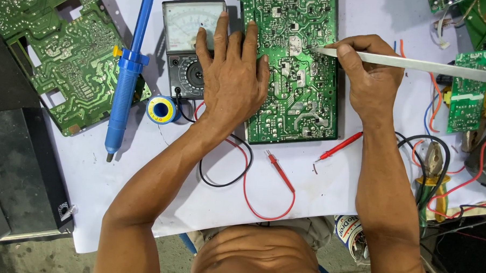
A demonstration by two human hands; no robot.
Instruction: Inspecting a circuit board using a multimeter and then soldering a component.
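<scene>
Fingers (250,37) of left hand (231,77) spread flat, gripping nothing, pressing down across near-left part of green circuit board (303,95) and onto analog multimeter (188,48) just beside it. Fingers (347,53) of right hand (371,82) closed in a pinch on a long flat metal tool (418,64), tip touching board's upper middle, shaft running off to the right.

Largest to smallest:
White sheet (144,176) covering bench, bearing everything.
Second green board (57,49), far left, lying flat, well apart from both hands.
Worked board: centre, far side, solder side up, dark edge beneath it.
Blue desoldering pump (125,84), between left board and multimeter, lying near-to-far.
Multimeter: left of worked board, touching left hand, dial partly hidden under fingers.
Small green board (465,101), far right, among loose wires.
Yellow-handled pliers (431,170), near right, beside right forearm.
Red lead (262,202) and black lead (220,179) looping near left wrist; two red probes (337,148) lying near of worked board, untouched.
Solder spool (160,109), blue, just near-left of multimeter.
</scene>
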